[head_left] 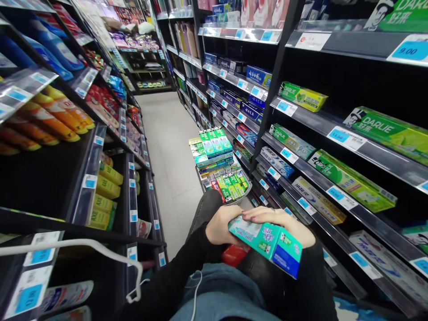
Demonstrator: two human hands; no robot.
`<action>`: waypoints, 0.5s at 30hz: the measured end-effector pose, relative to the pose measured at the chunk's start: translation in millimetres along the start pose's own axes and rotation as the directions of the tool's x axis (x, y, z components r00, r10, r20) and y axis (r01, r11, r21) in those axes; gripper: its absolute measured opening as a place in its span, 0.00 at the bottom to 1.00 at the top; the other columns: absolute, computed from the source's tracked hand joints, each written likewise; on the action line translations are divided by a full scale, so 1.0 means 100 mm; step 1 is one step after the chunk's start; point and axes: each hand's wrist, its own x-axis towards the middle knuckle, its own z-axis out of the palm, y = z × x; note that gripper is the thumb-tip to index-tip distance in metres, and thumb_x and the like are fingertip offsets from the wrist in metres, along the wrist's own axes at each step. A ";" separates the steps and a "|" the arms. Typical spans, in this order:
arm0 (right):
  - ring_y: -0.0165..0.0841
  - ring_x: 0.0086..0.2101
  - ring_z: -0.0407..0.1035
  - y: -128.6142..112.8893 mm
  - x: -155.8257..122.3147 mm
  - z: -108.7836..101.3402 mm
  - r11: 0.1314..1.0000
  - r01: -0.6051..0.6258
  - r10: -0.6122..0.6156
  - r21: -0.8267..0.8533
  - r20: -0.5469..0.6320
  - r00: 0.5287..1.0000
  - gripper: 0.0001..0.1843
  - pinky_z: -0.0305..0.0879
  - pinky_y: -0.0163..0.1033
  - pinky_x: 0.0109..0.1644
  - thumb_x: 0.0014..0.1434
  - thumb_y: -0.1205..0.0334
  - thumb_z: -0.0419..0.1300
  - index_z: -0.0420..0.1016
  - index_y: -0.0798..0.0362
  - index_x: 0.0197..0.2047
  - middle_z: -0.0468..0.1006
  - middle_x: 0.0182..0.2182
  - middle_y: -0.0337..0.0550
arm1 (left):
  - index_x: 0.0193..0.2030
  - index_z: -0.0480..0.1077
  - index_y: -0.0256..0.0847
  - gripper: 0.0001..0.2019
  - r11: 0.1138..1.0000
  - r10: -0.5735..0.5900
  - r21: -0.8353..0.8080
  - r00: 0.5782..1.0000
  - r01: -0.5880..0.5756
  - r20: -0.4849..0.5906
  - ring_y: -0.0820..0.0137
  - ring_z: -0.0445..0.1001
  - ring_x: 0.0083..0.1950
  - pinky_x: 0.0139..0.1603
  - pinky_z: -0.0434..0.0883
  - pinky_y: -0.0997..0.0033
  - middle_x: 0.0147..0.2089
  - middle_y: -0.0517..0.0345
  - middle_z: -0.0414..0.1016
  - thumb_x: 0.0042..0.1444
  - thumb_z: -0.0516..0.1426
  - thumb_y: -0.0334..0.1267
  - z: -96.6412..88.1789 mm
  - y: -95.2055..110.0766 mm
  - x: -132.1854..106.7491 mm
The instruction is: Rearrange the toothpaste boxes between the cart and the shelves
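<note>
My left hand is closed around the near-left end of a teal toothpaste box above my lap. My right hand lies along its far side, fingers over the top edge, also gripping it. The box's end facing right is part green, part deep blue; whether it is one carton or a few pressed together, I cannot tell. Just past my knees, a basket on the floor holds several Darlie toothpaste boxes. More green and white toothpaste boxes are piled at its far end.
To my right, a shelf unit carries toothpaste boxes behind price tags. On the left, sloping shelves hold orange bottles and yellow Axe packs. A pale tiled aisle floor runs ahead. Something red shows between my legs.
</note>
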 end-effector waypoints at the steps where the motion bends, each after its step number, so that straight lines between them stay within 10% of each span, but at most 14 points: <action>1: 0.33 0.58 0.67 0.04 0.01 0.02 1.000 0.008 -0.008 0.011 -0.017 1.000 0.25 0.65 0.42 0.65 0.61 0.59 0.64 0.70 0.42 0.61 0.73 0.58 0.42 | 0.37 0.70 0.36 0.28 1.000 -0.002 -0.007 1.000 0.002 -0.015 0.70 0.72 0.28 0.31 0.69 0.72 0.29 0.53 0.74 0.52 0.57 0.64 0.01 0.00 -0.01; 15: 0.37 0.58 0.67 0.14 0.14 0.09 0.989 0.057 -0.051 0.135 -0.046 0.998 0.30 0.64 0.46 0.63 0.57 0.55 0.67 0.70 0.40 0.62 0.74 0.57 0.43 | 0.31 0.65 0.37 0.11 0.977 -0.187 -0.118 0.980 0.179 -0.060 0.75 0.66 0.26 0.29 0.65 0.76 0.27 0.58 0.67 0.61 0.54 0.42 0.11 -0.04 -0.11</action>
